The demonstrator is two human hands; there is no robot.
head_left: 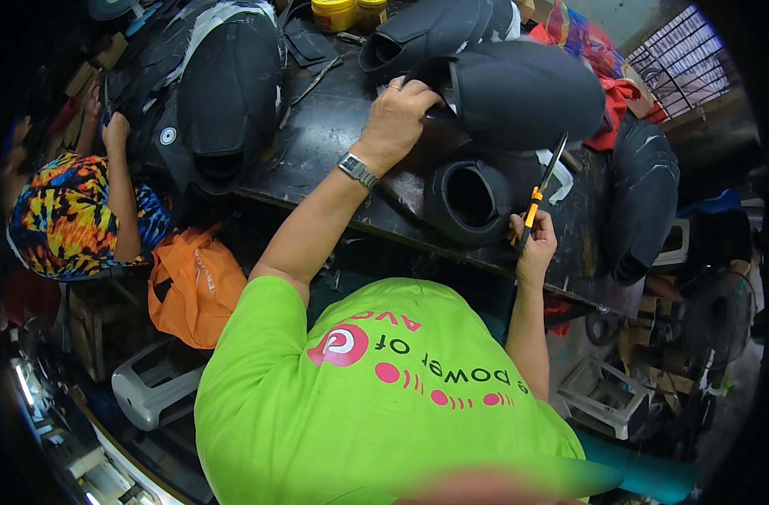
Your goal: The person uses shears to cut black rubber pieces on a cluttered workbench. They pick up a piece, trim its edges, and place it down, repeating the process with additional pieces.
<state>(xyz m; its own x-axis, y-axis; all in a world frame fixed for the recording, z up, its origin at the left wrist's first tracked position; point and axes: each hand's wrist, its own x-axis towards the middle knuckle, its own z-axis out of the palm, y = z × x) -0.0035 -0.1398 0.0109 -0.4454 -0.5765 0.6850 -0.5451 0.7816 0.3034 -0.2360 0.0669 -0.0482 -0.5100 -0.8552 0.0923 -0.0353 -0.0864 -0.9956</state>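
Observation:
My left hand (399,119) is closed on the open end of a large rounded black fabric piece (532,94), which lies on the dark table. Its fingertips are curled at the edge of the opening. In my right hand (536,244) is a pair of scissors (535,202) with orange-and-black handles. The blades point up and away, close to the lower right side of that piece. Between my hands, a shorter black tube-like piece (464,202) stands with its round opening toward me. A white scrap (559,187) lies beside the scissors.
More black pieces lie at the table's left (231,93), back (431,34) and right edge (641,198). Yellow tubs (334,13) stand at the back. At left, another person in a multicoloured shirt (69,215) works beside an orange bag (199,286). Stools (603,394) stand below.

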